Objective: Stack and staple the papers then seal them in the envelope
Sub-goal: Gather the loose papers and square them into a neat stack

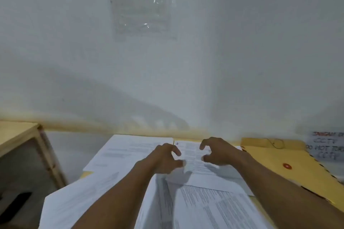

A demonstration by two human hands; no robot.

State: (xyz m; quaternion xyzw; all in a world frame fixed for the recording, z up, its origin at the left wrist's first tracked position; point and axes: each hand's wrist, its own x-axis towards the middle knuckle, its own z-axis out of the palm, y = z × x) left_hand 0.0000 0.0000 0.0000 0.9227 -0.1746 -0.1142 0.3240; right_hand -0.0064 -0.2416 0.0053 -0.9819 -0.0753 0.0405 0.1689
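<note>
Several printed white papers (204, 206) lie spread and overlapping on the table, one sheet (128, 150) at the far left and another (191, 152) in the middle. A yellow-brown envelope (279, 161) with a red string button lies to the right. My left hand (165, 158) and my right hand (217, 152) hover just over the middle sheet, fingers curled and apart, holding nothing. The picture is blurred. No stapler is in view.
A white wall (186, 80) rises right behind the table, with a plastic-covered sheet (143, 5) stuck on it. A wooden box or shelf (20, 135) stands at the left. A paper notice (327, 147) with writing sits at the far right.
</note>
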